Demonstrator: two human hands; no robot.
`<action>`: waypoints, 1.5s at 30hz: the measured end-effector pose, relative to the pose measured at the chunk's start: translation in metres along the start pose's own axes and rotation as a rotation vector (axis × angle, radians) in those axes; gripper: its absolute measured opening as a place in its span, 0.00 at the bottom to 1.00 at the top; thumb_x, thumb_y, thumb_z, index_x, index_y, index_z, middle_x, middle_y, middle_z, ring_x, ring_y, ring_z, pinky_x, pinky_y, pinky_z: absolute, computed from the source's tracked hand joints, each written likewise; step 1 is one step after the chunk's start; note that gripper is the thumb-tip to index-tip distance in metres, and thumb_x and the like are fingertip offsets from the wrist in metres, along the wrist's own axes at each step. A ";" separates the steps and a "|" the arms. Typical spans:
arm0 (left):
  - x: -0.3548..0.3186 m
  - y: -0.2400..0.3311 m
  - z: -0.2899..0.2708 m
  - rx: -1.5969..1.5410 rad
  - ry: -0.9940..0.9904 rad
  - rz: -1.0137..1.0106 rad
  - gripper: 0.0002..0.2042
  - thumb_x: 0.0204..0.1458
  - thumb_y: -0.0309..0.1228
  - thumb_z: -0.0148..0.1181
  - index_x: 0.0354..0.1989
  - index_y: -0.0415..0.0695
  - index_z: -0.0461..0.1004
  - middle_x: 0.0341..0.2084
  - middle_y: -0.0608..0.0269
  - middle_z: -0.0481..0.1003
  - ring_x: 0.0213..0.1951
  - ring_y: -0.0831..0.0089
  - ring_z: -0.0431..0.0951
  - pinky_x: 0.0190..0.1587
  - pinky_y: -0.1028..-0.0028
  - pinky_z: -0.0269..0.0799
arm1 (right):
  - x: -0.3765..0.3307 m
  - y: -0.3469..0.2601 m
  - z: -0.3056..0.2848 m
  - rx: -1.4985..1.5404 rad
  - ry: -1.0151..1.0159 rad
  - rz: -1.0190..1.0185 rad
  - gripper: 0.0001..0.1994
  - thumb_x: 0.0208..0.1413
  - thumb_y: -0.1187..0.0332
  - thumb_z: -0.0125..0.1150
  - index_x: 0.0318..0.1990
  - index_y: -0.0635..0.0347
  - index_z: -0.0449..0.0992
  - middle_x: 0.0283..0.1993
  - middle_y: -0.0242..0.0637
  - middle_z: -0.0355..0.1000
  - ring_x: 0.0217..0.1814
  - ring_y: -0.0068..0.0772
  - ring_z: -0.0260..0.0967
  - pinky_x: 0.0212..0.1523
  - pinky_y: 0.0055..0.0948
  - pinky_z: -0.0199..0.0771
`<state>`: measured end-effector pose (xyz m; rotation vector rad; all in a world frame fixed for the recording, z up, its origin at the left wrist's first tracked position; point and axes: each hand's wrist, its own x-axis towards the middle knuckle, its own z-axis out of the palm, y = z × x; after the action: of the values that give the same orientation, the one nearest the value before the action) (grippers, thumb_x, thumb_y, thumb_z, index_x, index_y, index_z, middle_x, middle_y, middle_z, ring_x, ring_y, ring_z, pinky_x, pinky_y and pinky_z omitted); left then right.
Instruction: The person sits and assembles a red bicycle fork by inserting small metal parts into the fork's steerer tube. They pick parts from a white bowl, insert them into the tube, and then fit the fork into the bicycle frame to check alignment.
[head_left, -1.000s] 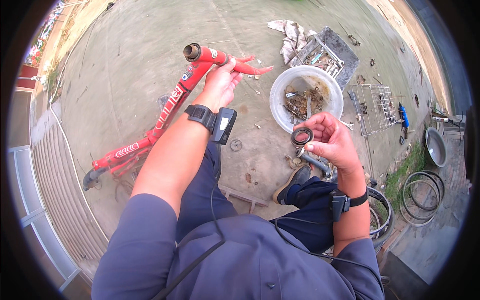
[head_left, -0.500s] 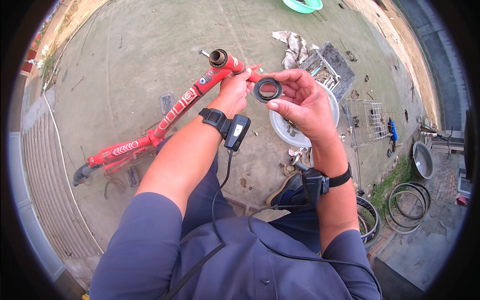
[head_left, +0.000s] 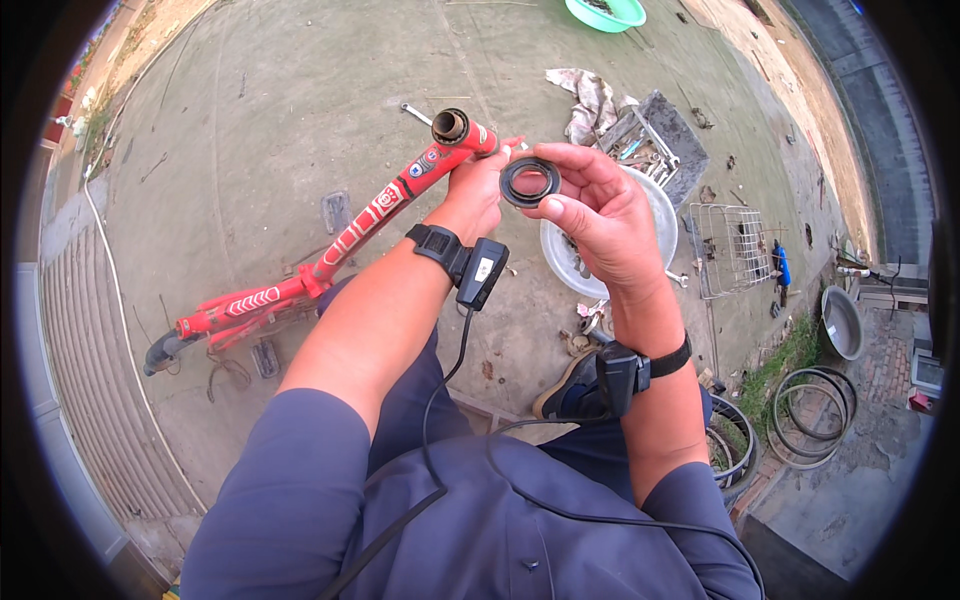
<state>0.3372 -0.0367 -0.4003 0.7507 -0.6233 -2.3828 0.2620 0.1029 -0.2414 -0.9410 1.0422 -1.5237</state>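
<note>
A red bicycle frame (head_left: 345,240) slants from the lower left up to the middle. Its upper end carries a short, wide tube (head_left: 450,125) with an open, rusty mouth facing up. My left hand (head_left: 478,190) is wrapped round the frame just below that tube, its fingers partly hidden. Between the thumb and fingers of my right hand (head_left: 600,205) is a black ring (head_left: 530,182) with a wide hole, held close beside my left hand and apart from the tube's mouth.
Beyond my right hand lie a white basin (head_left: 655,225), a grey tray (head_left: 680,150) of tools and a crumpled rag (head_left: 590,100). Farther right are a wire basket (head_left: 730,245) and several wheel rims (head_left: 810,415). A spanner (head_left: 415,114) lies behind the frame; a green basin (head_left: 615,15) stands far off.
The upper end of the frame has shifted a little right and down. My right hand has brought the black ring slightly left, still pinched in the fingers.
</note>
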 end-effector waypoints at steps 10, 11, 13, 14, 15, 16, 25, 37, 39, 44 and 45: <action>-0.015 0.009 0.013 0.011 0.066 0.001 0.11 0.66 0.24 0.53 0.54 0.37 0.75 0.42 0.55 0.80 0.42 0.69 0.83 0.44 0.68 0.82 | -0.002 0.007 0.008 0.210 0.006 0.053 0.25 0.64 0.71 0.65 0.67 0.64 0.71 0.57 0.37 0.76 0.59 0.31 0.76 0.55 0.31 0.83; -0.016 0.009 0.014 0.021 0.071 0.000 0.12 0.65 0.24 0.54 0.54 0.37 0.75 0.42 0.54 0.80 0.42 0.69 0.83 0.44 0.68 0.82 | -0.001 0.007 0.009 0.180 0.010 0.046 0.25 0.64 0.71 0.65 0.67 0.64 0.71 0.57 0.37 0.76 0.59 0.30 0.76 0.55 0.31 0.83; -0.016 0.010 0.015 0.059 0.060 0.016 0.11 0.65 0.26 0.54 0.53 0.38 0.75 0.44 0.53 0.80 0.43 0.67 0.83 0.46 0.66 0.82 | 0.004 0.007 0.012 0.126 0.021 0.033 0.25 0.63 0.72 0.66 0.67 0.64 0.71 0.56 0.37 0.76 0.58 0.30 0.76 0.53 0.32 0.83; -0.016 0.010 0.014 0.087 0.043 0.033 0.11 0.67 0.29 0.53 0.53 0.39 0.75 0.46 0.52 0.79 0.45 0.64 0.82 0.47 0.64 0.83 | 0.006 0.006 0.014 0.030 0.041 0.006 0.25 0.63 0.71 0.67 0.66 0.64 0.72 0.56 0.37 0.76 0.58 0.29 0.76 0.52 0.32 0.83; -0.015 0.009 0.012 0.120 0.037 0.050 0.11 0.69 0.31 0.52 0.52 0.39 0.74 0.48 0.51 0.79 0.46 0.61 0.82 0.48 0.62 0.83 | 0.009 0.006 0.017 -0.059 0.064 -0.022 0.25 0.62 0.71 0.68 0.66 0.64 0.72 0.55 0.37 0.76 0.57 0.28 0.76 0.51 0.32 0.83; -0.013 0.007 0.011 0.063 0.046 0.028 0.11 0.66 0.30 0.55 0.52 0.40 0.74 0.45 0.53 0.79 0.43 0.64 0.82 0.46 0.64 0.82 | 0.013 0.006 0.019 -0.149 0.098 -0.042 0.25 0.61 0.70 0.69 0.65 0.65 0.73 0.54 0.37 0.76 0.57 0.28 0.76 0.50 0.32 0.83; -0.002 -0.002 -0.006 0.004 0.030 0.033 0.14 0.60 0.30 0.64 0.53 0.46 0.72 0.42 0.63 0.77 0.43 0.73 0.79 0.44 0.71 0.76 | 0.069 0.018 0.044 -1.140 0.076 -0.463 0.18 0.44 0.72 0.72 0.46 0.58 0.81 0.46 0.38 0.77 0.48 0.45 0.76 0.47 0.37 0.80; -0.009 0.004 -0.003 0.002 0.030 0.048 0.15 0.60 0.31 0.65 0.53 0.46 0.72 0.42 0.64 0.77 0.43 0.74 0.78 0.45 0.70 0.76 | 0.089 0.030 0.047 -1.225 0.007 -0.525 0.21 0.43 0.75 0.68 0.50 0.58 0.80 0.48 0.41 0.77 0.53 0.48 0.73 0.56 0.41 0.76; -0.010 0.004 -0.003 0.001 0.031 0.050 0.15 0.60 0.31 0.65 0.53 0.46 0.71 0.43 0.64 0.77 0.43 0.74 0.78 0.45 0.70 0.76 | 0.090 0.031 0.046 -1.199 0.013 -0.519 0.22 0.43 0.76 0.67 0.51 0.58 0.80 0.48 0.41 0.77 0.53 0.48 0.73 0.56 0.41 0.76; -0.011 0.004 -0.003 0.005 0.037 0.058 0.15 0.60 0.31 0.65 0.53 0.47 0.71 0.43 0.65 0.76 0.44 0.74 0.78 0.46 0.70 0.76 | 0.092 0.033 0.045 -1.211 0.005 -0.521 0.23 0.43 0.77 0.66 0.52 0.58 0.79 0.47 0.42 0.77 0.52 0.49 0.72 0.56 0.41 0.76; -0.011 0.004 -0.003 0.006 0.036 0.060 0.15 0.60 0.31 0.65 0.53 0.47 0.71 0.43 0.65 0.76 0.44 0.74 0.78 0.46 0.70 0.76 | 0.093 0.033 0.045 -1.207 -0.003 -0.525 0.23 0.43 0.77 0.66 0.52 0.58 0.79 0.47 0.42 0.76 0.52 0.49 0.72 0.56 0.41 0.76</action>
<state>0.3480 -0.0331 -0.3958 0.7648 -0.6292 -2.3088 0.2981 0.0017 -0.2535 -2.1619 1.8537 -1.1756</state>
